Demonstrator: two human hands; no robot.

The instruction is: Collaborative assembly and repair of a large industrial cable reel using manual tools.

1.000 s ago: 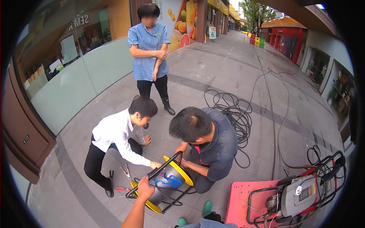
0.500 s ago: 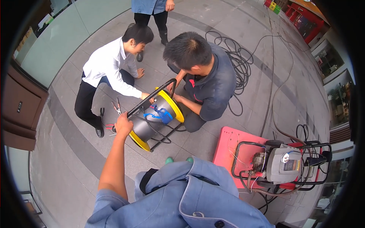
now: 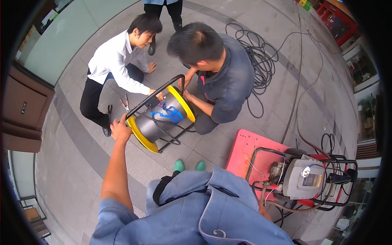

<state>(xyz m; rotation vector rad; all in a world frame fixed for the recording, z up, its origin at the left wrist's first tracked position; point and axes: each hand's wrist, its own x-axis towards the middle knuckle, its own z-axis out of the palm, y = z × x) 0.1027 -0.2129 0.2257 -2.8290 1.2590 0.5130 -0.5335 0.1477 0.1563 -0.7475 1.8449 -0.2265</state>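
A cable reel point(image 3: 157, 125) with a grey drum, yellow rims and a black tube frame lies on the paving ahead of me. My left hand point(image 3: 121, 129) is closed round the near left end of its frame. Blue straps point(image 3: 173, 113) and a black cable cross the drum. A person in a white shirt point(image 3: 118, 67) crouches on the left, one hand at the drum. Another person in a dark shirt point(image 3: 228, 81) squats at the far rim with both hands there. Only a sliver of my right hand point(image 3: 264, 211) shows beside my blue jacket; its fingers are hidden.
At right, a grey-and-red machine point(image 3: 304, 177) with a black frame stands by a pink board point(image 3: 241, 152). A coiled black cable point(image 3: 261, 67) lies behind the squatting person. Pliers point(image 3: 125, 103) rest left of the reel. A third person's legs point(image 3: 174, 15) stand at the back.
My left hand and the near end of the reel's frame have shifted left, and more of the near yellow rim shows. Part of my right hand has come into view.
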